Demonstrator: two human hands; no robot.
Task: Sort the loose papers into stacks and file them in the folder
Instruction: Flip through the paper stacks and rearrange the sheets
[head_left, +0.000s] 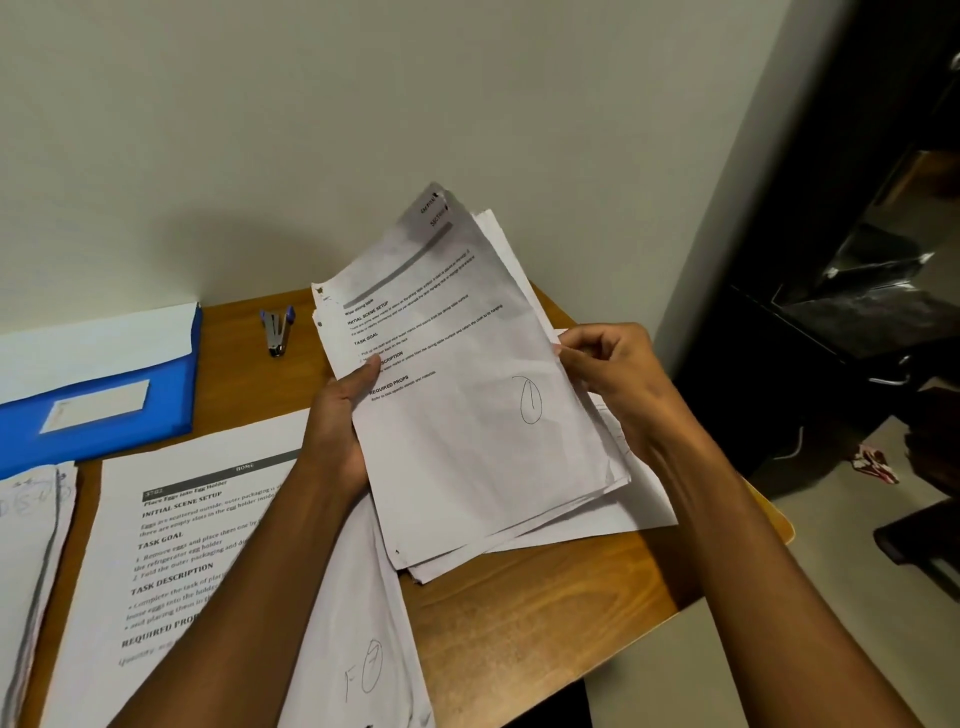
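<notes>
**Both hands holding a sheaf over the desk**

The left hand (340, 415) is gripping the sheaf (467, 395) by its left edge while the right hand (613, 379) is pinching the right edge, above the desk (545, 597). The blue folder (104, 395) is lying far left, near a stapler (278, 330).

the left hand (337, 421) shows only thumb and palm edge; its fingers are behind the held sheaf of papers (467, 395). the sheaf's lower sheets are covered by the top page, whose small print is too fine to read. the left forearm lies across the printed page on the table (192, 540), cutting off its lines. the blue folder (104, 410) and the leftmost stack (31, 545) run off the left edge. the label on the folder is blurred. dark shapes at the right cannot be made out.
</notes>
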